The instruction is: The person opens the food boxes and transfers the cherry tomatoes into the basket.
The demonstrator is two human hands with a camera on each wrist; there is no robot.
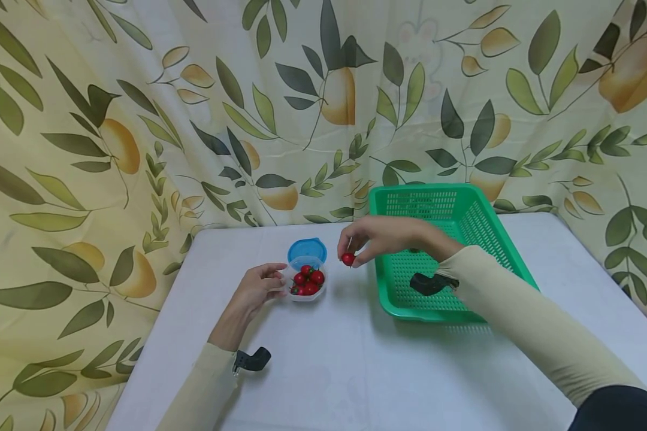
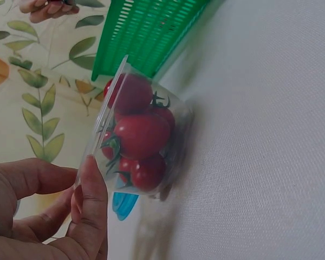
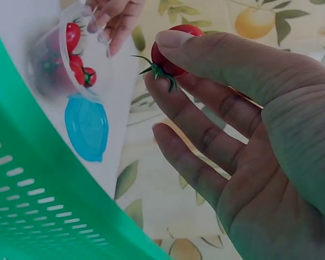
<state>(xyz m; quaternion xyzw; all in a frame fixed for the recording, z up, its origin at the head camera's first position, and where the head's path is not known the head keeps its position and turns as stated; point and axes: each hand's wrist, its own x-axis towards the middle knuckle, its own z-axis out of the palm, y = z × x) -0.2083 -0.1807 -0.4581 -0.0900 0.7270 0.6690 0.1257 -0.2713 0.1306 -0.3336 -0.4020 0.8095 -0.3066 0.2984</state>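
In the head view my right hand [image 1: 384,235] pinches a single cherry tomato [image 1: 347,259] between thumb and fingertips, above the table beside the basket. The right wrist view shows this tomato's green stem [image 3: 158,70] hanging below the thumb. My left hand [image 1: 254,290] holds the rim of a small clear plastic container [image 1: 305,298] between thumb and fingers. Several red cherry tomatoes [image 2: 143,135], some with green stems, fill the container. Directly behind it lies a blue lid [image 1: 306,247].
A green perforated basket [image 1: 385,299] stands on the right of the white-covered table [image 1: 323,371], partly hidden by my right forearm. Something small and dark shows inside it below my wrist. A curtain [image 1: 194,149] with a leaf-and-fruit print hangs behind the table.
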